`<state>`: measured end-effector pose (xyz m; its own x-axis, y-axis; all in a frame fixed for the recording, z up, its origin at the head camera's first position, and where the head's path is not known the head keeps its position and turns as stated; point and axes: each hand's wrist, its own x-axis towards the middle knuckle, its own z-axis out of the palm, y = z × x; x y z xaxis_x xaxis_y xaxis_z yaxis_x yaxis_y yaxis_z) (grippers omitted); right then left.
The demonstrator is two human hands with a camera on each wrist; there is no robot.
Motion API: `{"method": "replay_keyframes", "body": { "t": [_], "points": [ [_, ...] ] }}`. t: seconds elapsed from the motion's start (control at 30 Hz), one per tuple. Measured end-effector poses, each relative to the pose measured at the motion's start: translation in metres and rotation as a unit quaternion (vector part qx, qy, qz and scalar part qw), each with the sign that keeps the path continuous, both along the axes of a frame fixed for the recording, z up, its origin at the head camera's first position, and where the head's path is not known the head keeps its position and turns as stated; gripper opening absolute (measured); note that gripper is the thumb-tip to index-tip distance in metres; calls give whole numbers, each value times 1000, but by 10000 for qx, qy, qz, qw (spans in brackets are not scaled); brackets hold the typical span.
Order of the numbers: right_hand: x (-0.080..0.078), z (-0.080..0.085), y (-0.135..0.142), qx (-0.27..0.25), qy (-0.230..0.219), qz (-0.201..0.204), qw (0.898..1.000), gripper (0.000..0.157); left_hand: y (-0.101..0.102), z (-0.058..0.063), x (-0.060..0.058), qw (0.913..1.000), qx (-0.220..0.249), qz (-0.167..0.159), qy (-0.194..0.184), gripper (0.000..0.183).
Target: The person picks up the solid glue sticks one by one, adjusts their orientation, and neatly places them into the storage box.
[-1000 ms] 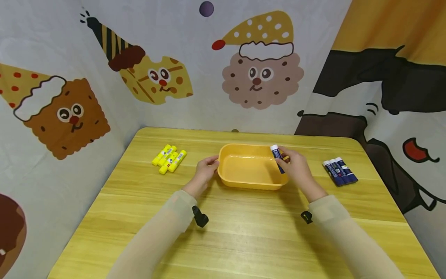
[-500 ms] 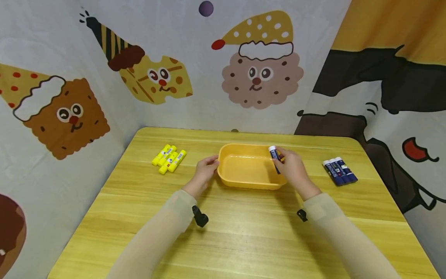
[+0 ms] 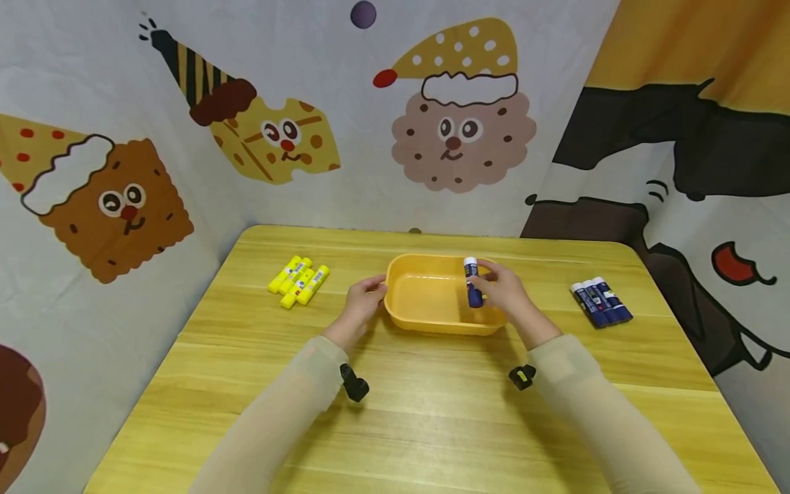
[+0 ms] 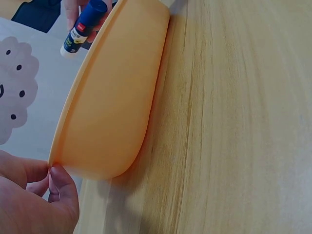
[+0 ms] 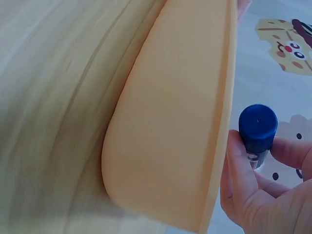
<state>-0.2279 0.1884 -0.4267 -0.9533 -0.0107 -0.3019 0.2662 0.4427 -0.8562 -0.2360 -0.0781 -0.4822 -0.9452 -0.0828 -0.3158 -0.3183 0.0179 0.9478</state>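
A shallow orange-yellow plastic tray (image 3: 426, 324) stands on the wooden table. My left hand (image 3: 363, 307) pinches its left rim between thumb and fingers, as the left wrist view shows close up at the tray's rim (image 4: 73, 97). Over the right part of the tray, my right hand (image 3: 507, 291) holds a dark blue glue stick (image 3: 473, 283) with a white end pointing away from me. In the right wrist view the blue end of the glue stick (image 5: 257, 127) faces the camera, with thumb and fingers on either side of it.
Several yellow glue sticks (image 3: 299, 281) lie together on the table at the left. On the right, a row of several dark blue glue sticks (image 3: 601, 302) lies side by side. A cartoon-printed cloth (image 3: 364, 199) hangs behind the table (image 3: 420, 412).
My right hand has moved left over the tray with the blue glue stick, which has turned from slanted to nearly straight. The left hand stays on the rim.
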Motion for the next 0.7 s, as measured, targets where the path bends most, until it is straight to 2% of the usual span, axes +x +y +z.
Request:
{"method": "replay_keyframes", "body": {
  "t": [0.1,0.27,0.7],
  "points": [
    [-1,-1,-1,-555,-314,-55,9979,54,0,0,0,10000,-11,-14,-4,33],
    [-2,-1,0,-753,-514,-61,9958,53,0,1,0,10000,-13,-20,-33,32],
    [-7,-7,5,227,-430,2,9988,54,0,1,0,10000,22,-11,-83,32]
  ]
}}
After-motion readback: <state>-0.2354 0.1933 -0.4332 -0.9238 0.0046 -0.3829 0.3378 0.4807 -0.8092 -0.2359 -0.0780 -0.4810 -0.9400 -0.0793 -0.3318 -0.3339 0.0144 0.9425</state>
